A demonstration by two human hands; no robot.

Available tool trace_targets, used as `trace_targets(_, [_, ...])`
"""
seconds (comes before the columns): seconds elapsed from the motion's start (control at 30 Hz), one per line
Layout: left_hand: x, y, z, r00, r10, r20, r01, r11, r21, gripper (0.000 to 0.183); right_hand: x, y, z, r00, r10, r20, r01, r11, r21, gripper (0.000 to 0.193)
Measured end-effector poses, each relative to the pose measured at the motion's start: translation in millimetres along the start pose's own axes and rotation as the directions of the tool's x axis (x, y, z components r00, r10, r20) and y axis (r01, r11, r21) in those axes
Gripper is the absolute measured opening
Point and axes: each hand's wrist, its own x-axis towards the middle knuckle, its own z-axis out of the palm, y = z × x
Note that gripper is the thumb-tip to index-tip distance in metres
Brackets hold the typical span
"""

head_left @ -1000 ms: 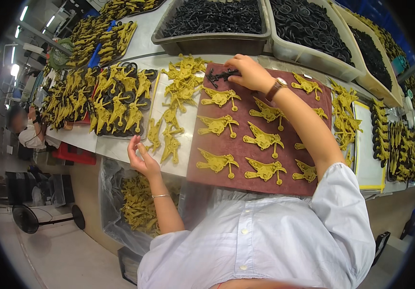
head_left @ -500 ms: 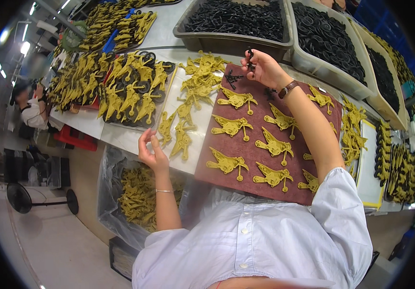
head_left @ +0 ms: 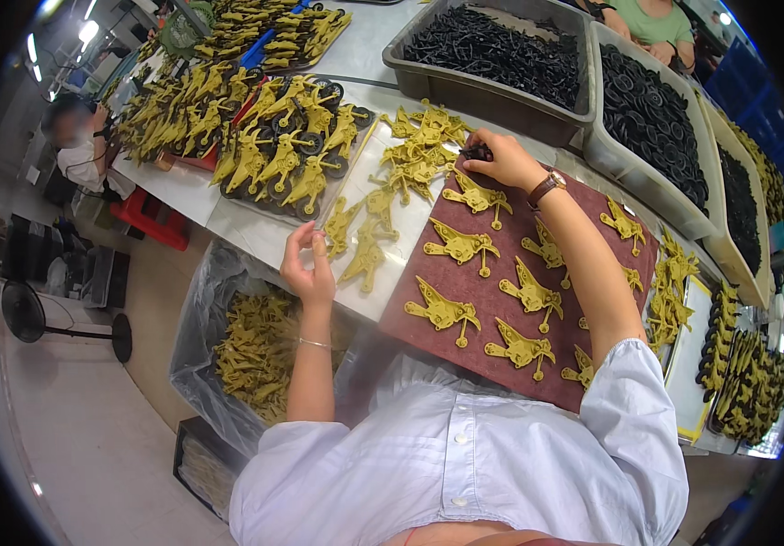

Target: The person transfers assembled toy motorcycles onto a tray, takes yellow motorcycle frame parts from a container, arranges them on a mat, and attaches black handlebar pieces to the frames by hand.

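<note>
My right hand (head_left: pixel 509 164) is closed on small black plastic parts (head_left: pixel 477 153) at the far left corner of a maroon cloth mat (head_left: pixel 415 314). The fingers hide most of them, and I cannot tell how many are gripped. On the mat, yellow plastic pieces (head_left: pixel 461 244) with beak-like tips lie in rows. My right forearm passes over some of these. Left of the mat, my left hand (head_left: pixel 308 266) hovers with thumb and fingers apart, holding nothing. Beside it, loose yellow pieces (head_left: pixel 369 250) are spread on the white tabletop (head_left: pixel 356 298).
Behind the mat stand grey bins of black rods (head_left: pixel 501 55) and black wheels (head_left: pixel 651 109). A tray of yellow pieces with wheels (head_left: pixel 287 146) is at the left. Below, a plastic-lined box (head_left: pixel 260 350) holds more yellow pieces. Other people are across the table and far left.
My right hand has come down to the mat's far corner with the black parts. The left hand remains beside the loose yellow pieces. The whole view has shifted.
</note>
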Motion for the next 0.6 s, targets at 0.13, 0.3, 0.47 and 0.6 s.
trace_targets(0.13, [1.5,1.3,1.7,1.0,-0.007,-0.001,0.007,0.999,-0.039,0.021,-1.9,-12.1,-0.9,0.998,0.057,0.032,-0.054,0.995,-0.087,0.036])
trace_targets(0.3, [1.8,3.2,0.5,0.998,-0.047,0.031,0.048,0.998,-0.028,0.022,-6.4,-10.8,12.4,0.994,-0.023,-0.104,-0.012,0.946,-0.323,0.037])
trace_targets(0.47, [1.8,5.3,3.3,0.999,-0.032,0.017,0.034,0.996,-0.077,0.022,-8.8,20.3,3.9,0.936,-0.255,-0.244,0.214,0.96,-0.182,0.03])
trace_targets(0.6, [-0.4,2.6,0.1,0.999,-0.031,-0.009,0.031,0.998,-0.053,0.023,-24.5,1.4,-21.1,0.941,0.328,0.09,-0.264,0.538,0.801,0.023])
